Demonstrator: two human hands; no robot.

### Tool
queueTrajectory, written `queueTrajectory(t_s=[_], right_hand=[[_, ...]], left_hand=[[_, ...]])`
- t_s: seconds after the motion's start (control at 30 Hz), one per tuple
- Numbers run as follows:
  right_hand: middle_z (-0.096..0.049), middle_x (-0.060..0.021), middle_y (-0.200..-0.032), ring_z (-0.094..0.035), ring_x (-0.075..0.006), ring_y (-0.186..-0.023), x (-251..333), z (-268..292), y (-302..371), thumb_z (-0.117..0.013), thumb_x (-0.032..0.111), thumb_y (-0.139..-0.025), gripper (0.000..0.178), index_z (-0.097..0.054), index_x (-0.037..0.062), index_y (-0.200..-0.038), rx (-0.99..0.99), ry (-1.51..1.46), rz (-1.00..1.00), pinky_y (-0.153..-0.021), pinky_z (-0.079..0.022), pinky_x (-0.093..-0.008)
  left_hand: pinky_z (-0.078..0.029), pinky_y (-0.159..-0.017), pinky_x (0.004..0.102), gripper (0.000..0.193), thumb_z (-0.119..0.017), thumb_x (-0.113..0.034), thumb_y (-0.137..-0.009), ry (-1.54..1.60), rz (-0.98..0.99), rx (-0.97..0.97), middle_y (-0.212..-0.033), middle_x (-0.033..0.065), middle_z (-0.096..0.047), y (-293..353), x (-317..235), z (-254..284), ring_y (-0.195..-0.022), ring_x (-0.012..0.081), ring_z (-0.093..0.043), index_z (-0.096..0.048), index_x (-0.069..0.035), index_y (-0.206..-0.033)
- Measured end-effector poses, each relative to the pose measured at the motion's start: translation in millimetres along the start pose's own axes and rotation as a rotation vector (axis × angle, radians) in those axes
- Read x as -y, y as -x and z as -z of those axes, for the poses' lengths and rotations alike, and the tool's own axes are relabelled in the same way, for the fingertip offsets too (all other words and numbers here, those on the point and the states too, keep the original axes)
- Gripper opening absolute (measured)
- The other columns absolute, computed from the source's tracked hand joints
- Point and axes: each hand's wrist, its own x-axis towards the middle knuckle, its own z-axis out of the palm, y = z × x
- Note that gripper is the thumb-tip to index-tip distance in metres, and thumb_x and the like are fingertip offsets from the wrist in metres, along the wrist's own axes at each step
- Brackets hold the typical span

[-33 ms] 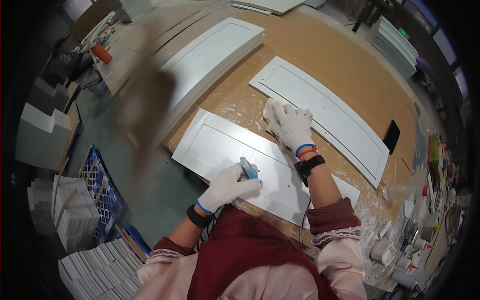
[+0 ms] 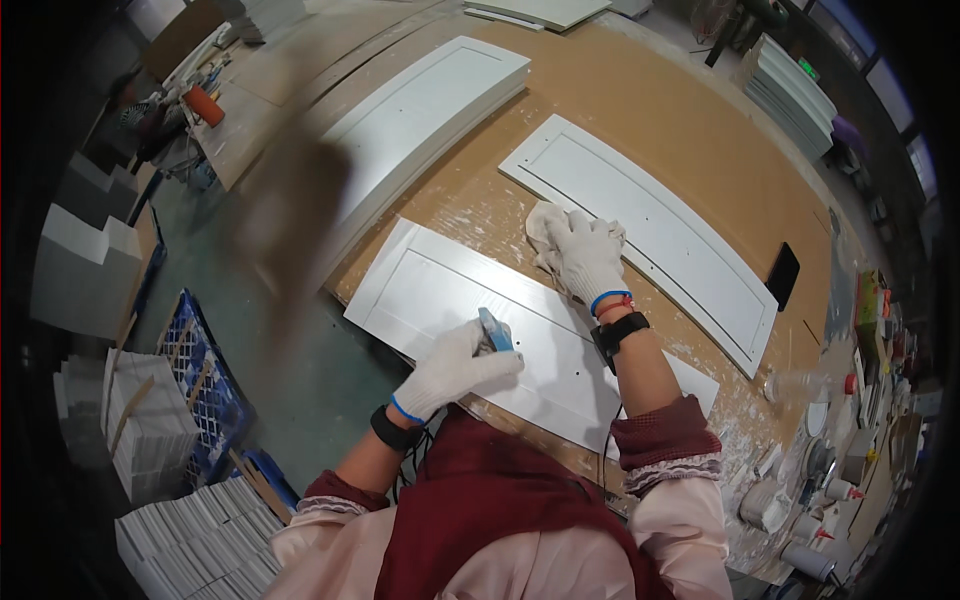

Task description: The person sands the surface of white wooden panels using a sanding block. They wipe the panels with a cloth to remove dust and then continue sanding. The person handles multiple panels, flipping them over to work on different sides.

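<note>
Table (image 2: 700, 130): brown top, white smears, heaviest toward near-right corner.
Stack (image 2: 430, 90): white panels, along left edge.
Near panel (image 2: 420, 275): white, flat at near edge, left end at near-left corner.
Far panel (image 2: 640, 210): white, flat, apart from near panel, slanting toward right edge.
Left hand (image 2: 450, 365): gloved, over near panel, fingers curled round blue tool.
Right hand (image 2: 587, 260): gloved, between both panels, grasping rag.
Rag (image 2: 545, 225): off-white, bunched, beside far panel's near edge.
Phone (image 2: 783, 277): black, near right edge.
Blue tool (image 2: 493, 330): upper end sticking out of left fist; rest hidden.
</note>
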Motion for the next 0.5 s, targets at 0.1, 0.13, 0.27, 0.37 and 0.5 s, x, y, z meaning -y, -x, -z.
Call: queueTrajectory(t_s=[0.1, 0.13, 0.27, 0.37, 0.5], right_hand=[[-0.060, -0.0107, -0.103, -0.060, -0.0342, -0.092, -15, 10, 3, -0.063, 0.034, -0.081, 0.035, -0.059, 0.0189, -0.111, 0.245, -0.253, -0.060, -0.078, -0.048, -0.0444], [-0.063, -0.0131, -0.100, -0.062, -0.0335, -0.090, -19, 16, 8, -0.063, 0.034, -0.081, 0.034, -0.061, 0.0160, -0.110, 0.218, -0.371, -0.133, -0.077, -0.049, -0.0445], [-0.069, -0.0176, -0.095, -0.066, -0.0294, -0.088, -73, 38, 92, -0.065, 0.029, -0.080, 0.038, -0.063, 0.0054, -0.110, -0.140, -0.727, -0.488, -0.077, -0.050, -0.0418], [-0.069, -0.0120, -0.091, -0.064, -0.0180, -0.082, -100, 57, 173, -0.066, 0.023, -0.082, 0.039, -0.062, -0.0038, -0.111, -0.452, -1.091, -0.592, -0.072, -0.051, -0.0319], [-0.065, -0.0035, -0.086, -0.059, -0.0082, -0.075, -117, 71, 314, -0.063, 0.020, -0.086, 0.028, -0.064, -0.0046, -0.100, -0.348, -1.095, -0.997, -0.064, -0.048, -0.0229]], left_hand=[[-0.049, -0.069, 0.0287, 0.044, -0.071, -0.043, -0.076, -0.149, -0.040, -0.136, -0.073, 0.0069, -0.064, -21, -27, 9, -0.069, 0.0146, -0.059, -0.065, -0.002, -0.090], [-0.049, -0.068, 0.0294, 0.043, -0.070, -0.043, -0.075, -0.171, -0.063, -0.176, -0.073, 0.0073, -0.065, -33, -30, 13, -0.069, 0.0149, -0.060, -0.066, -0.002, -0.088], [-0.047, -0.065, 0.0310, 0.035, -0.068, -0.036, -0.080, -0.156, -0.176, -0.052, -0.071, 0.0048, -0.064, -83, -56, 13, -0.067, 0.0141, -0.059, -0.062, -0.002, -0.085], [-0.048, -0.067, 0.0364, 0.039, -0.066, -0.040, -0.078, 0.161, -0.334, -0.010, -0.071, 0.0084, -0.062, -101, -20, 9, -0.068, 0.0221, -0.060, -0.059, -0.003, -0.087], [-0.049, -0.075, 0.0426, 0.045, -0.067, -0.038, -0.072, -0.581, -0.533, 0.011, -0.089, 0.0137, -0.059, -105, -12, -31, -0.088, 0.0315, -0.057, -0.057, -0.003, -0.098]])
